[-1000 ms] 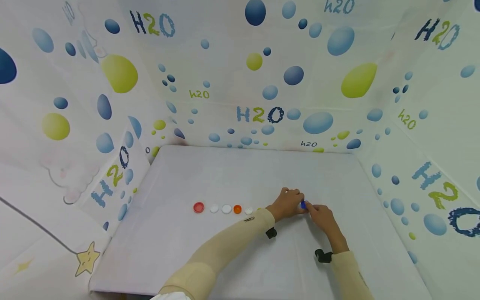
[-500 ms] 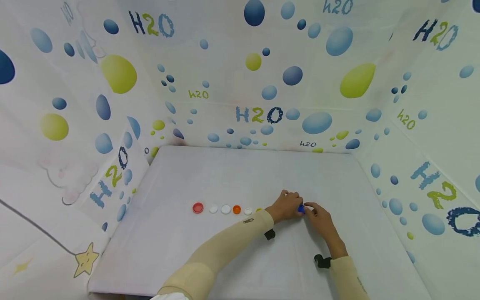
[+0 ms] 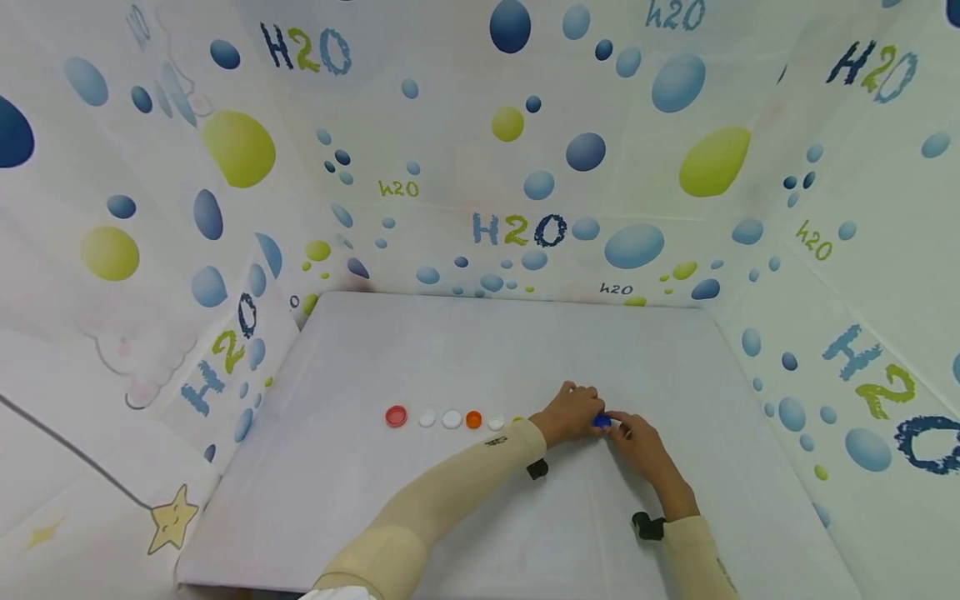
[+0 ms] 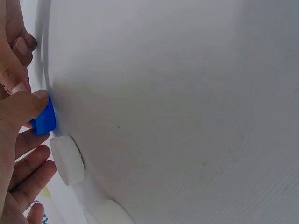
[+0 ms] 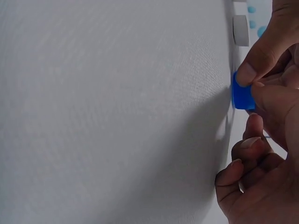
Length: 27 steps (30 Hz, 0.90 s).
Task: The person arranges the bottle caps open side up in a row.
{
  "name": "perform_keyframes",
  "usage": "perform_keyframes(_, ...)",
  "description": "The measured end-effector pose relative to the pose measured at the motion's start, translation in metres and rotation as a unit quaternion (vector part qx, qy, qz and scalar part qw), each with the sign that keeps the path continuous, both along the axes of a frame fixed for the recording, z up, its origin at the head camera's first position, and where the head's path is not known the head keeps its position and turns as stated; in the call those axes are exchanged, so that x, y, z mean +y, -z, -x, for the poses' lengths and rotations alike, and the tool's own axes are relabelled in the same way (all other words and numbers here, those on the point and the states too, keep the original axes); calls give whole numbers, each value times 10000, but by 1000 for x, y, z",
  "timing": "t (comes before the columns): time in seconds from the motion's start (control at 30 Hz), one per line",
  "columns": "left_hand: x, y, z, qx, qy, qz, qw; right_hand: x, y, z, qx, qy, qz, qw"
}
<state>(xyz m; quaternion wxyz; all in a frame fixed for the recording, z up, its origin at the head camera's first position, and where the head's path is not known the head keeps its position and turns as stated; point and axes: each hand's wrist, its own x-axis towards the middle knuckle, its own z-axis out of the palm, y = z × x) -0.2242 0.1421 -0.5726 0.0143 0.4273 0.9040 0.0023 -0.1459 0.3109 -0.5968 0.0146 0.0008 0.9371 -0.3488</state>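
Between the fingertips of both hands is a blue bottle cap (image 3: 602,421), low at the tabletop on the right half of the table. My left hand (image 3: 572,412) grips the cap from the left; its thumb lies on the blue side in the left wrist view, with a finger opposite. From the right, my right hand (image 3: 637,442) pinches the cap's edge between thumb and forefinger, its other fingers curled in the right wrist view. A white cap (image 4: 68,160) stands just beside the blue one in the left wrist view. In the head view, the left hand and sleeve hide part of the row.
Leftward along the same row lie a red cap (image 3: 396,416), white caps (image 3: 452,418), an orange cap (image 3: 473,419) and a partly covered yellow cap (image 3: 517,420). White cloth covers the table (image 3: 450,350), with printed sheets rising at its back and sides.
The blue cap has come down and slightly left toward the tabletop, in line with the row. Both hands have moved a little with it; the other visible caps stay put.
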Motion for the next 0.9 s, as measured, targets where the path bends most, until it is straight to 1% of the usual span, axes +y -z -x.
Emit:
perform_keyframes(0.13, -4, -1, -1, -14, -13, 40, 10000, -1, 1, 1, -81, -101, 12, 9999)
perform_keyframes(0.27, -6, 0, 0, -40, -57, 57, 10000, -1, 1, 3, -143, -110, -5, 9998)
perform_keyframes(0.4, -8, 0, 2, -94, -77, 17, 9999, 0, 2, 5, -99, -163, 9, 9998)
perform_keyframes(0.5, -9, 0, 4, -205, -104, -21, 9997, 1, 1, 6, -2, -173, 19, 9998)
perform_keyframes(0.57, -12, -1, 7, -343, -146, -84, 9993, 3, -2, 6, 77, -147, -9, 9999)
perform_keyframes(0.6, -14, -1, 8, -429, -203, -182, 9987, 3, -3, 6, 131, -116, -25, 9998)
perform_keyframes(0.67, -21, -4, 10, -640, -347, -402, 9965, 2, -7, 6, 271, -11, -66, 9996)
perform_keyframes(0.73, -28, -7, 11, -779, -471, -589, 9941, 2, -12, 5, 440, 138, -175, 9988)
perform_keyframes(0.83, -42, -15, 10, -792, -654, -732, 9920, 0, -21, 3, 656, 317, -366, 9967)
perform_keyframes(0.9, -52, -21, 8, -725, -764, -766, 9915, -2, -27, 4, 737, 327, -568, 9951)
